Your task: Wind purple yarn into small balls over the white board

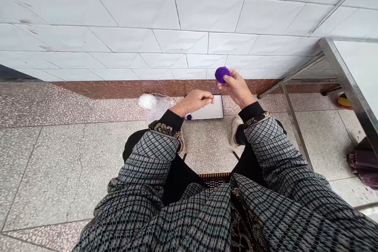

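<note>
Wears a checked coat point(201, 220) nearest the camera, over dark trousers, above a woven seat point(217, 181) between the legs. Holds a purple yarn ball point(222, 75) up in the right hand point(236, 88), pinched between thumb and fingers, in front of the tiled wall point(196, 41). Pinches a purple strand point(215, 88) in the left hand point(193, 102), thumb pressed against the fingers, just beside and slightly lower than the ball. Shows the strand running taut across the short space between the two hands.

Looks down past both hands to a shallow white tray point(208, 109), dark-edged, lying on the speckled floor point(59, 165) near the foot of the wall. Includes a small purple ball point(189, 117) at the tray's left end, below the left hand. Shows a white yarn ball point(147, 102) to the left of that hand, together with a clear plastic bag point(161, 107); cannot tell whether inside it. Has pale shoes point(236, 130) planted on the floor, below the hands. Reveals a metal-framed table point(358, 63) to the right of the right hand, and a dark purple bundle point(364, 165) lower down at the far right.
</note>
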Demonstrator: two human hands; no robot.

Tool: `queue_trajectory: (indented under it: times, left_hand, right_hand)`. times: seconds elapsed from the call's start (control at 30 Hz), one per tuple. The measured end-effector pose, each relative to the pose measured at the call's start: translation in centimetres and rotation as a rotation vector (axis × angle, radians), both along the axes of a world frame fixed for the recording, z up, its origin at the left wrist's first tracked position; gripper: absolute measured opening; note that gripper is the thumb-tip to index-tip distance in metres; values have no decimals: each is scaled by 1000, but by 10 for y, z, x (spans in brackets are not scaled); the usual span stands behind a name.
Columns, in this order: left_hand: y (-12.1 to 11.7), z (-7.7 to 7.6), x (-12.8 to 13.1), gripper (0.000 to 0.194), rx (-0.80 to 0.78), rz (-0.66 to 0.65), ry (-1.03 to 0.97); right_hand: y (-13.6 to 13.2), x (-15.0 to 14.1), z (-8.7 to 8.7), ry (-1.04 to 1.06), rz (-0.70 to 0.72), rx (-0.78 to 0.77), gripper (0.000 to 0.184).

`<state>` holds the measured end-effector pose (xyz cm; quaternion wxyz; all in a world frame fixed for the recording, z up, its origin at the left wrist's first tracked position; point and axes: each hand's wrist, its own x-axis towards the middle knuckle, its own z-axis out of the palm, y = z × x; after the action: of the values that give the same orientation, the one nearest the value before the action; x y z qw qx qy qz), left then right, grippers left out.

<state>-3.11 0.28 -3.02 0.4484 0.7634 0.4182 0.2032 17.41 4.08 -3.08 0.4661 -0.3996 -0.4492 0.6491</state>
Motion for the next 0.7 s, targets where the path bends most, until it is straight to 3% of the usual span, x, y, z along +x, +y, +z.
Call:
queue_trajectory:
  times: [0.1, 0.17, 0.23, 0.3, 0.37, 0.4, 0.47, 0.53, 0.6, 0.7]
  left_hand:
    - [-3, 3, 1, 20, 19, -98, -24]
    - [-3, 4, -1, 20, 62, -67, -57]
    - [-2, 5, -4, 19, 118, 23, -90]
    - [1, 4, -6, 17, 164, 124, -105]
    - [4, 2, -9, 16, 179, 204, -103]
    - [6, 0, -9, 16, 170, 233, -98]
    - [8, -3, -10, 16, 126, 275, -83]
    - [8, -6, -9, 18, 76, 270, -72]
    - [6, -6, -6, 18, 39, 190, -67]
    - [1, -1, -3, 18, 15, -1, -71]
  right_hand:
    - [2, -2, -9, -200, -62, -9, 39]
    - [-1, -3, -10, -381, -10, -6, 36]
    - [-6, -2, -7, -540, 192, -15, 35]
    - [-12, 0, 1, -586, 489, -28, 34]
    - [-16, 3, 8, -463, 721, -24, 36]
    - [-17, 4, 12, -363, 757, -17, 37]
    - [-16, 6, 15, -162, 655, -3, 39]
    - [-11, 6, 15, -37, 408, -1, 44]
    - [-5, 6, 11, 5, 180, -1, 50]
    - [1, 4, 2, -50, 9, 2, 48]
